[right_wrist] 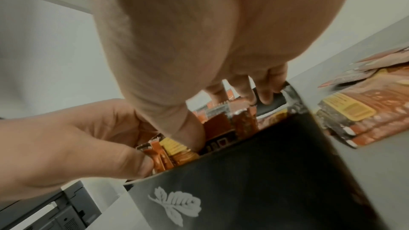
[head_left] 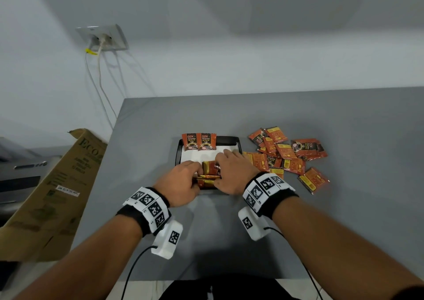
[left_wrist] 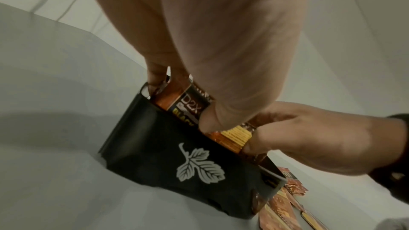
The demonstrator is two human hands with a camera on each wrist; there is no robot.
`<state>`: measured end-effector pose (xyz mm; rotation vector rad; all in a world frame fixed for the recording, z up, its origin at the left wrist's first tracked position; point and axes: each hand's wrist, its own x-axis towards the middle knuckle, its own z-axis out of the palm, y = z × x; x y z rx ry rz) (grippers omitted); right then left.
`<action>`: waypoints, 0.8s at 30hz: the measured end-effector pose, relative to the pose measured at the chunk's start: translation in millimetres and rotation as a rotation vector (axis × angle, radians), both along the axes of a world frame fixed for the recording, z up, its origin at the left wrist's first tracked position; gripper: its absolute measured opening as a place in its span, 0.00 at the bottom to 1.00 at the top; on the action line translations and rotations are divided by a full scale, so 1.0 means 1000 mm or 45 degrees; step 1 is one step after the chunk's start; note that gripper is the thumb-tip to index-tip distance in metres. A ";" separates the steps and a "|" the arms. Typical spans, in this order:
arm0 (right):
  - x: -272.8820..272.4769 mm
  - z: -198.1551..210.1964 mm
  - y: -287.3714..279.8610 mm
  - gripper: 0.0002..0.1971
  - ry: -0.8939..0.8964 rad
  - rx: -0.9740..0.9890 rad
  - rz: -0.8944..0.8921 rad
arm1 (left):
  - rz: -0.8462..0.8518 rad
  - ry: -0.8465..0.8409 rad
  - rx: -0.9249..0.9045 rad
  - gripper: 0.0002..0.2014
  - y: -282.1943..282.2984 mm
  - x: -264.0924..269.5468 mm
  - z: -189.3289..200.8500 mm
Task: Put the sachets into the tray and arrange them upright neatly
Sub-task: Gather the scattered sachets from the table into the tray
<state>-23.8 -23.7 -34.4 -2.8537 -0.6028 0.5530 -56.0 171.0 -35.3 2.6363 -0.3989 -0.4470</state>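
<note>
A black tray (head_left: pixel 230 140) with a white paper liner and a leaf logo (left_wrist: pixel 200 165) sits mid-table. Two orange coffee sachets (head_left: pixel 199 142) stand upright against its far wall. At the near end a bundle of sachets (head_left: pixel 208 176) stands on edge. My left hand (head_left: pixel 194 171) grips the bundle's left side, thumb and fingers curled round it. My right hand (head_left: pixel 223 163) holds the right side, with its thumb (right_wrist: pixel 188 128) pushed in behind the sachets (right_wrist: pixel 175 153) and its fingers reaching over them. A loose pile of sachets (head_left: pixel 288 155) lies on the table right of the tray.
A tall cardboard box (head_left: pixel 57 185) leans off the table's left edge, with a grey machine (head_left: pixel 20 173) behind it. Cables hang from a wall socket (head_left: pixel 103 37). Bare grey table (head_left: pixel 149 134) lies left of and beyond the tray.
</note>
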 end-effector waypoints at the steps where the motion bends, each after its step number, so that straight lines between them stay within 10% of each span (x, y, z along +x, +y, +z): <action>1: 0.002 0.001 0.004 0.29 0.035 -0.019 0.001 | -0.002 -0.002 -0.003 0.15 -0.001 0.001 0.000; 24: -0.017 -0.004 0.007 0.16 0.013 0.210 0.169 | 0.032 -0.122 -0.164 0.18 0.003 -0.005 -0.008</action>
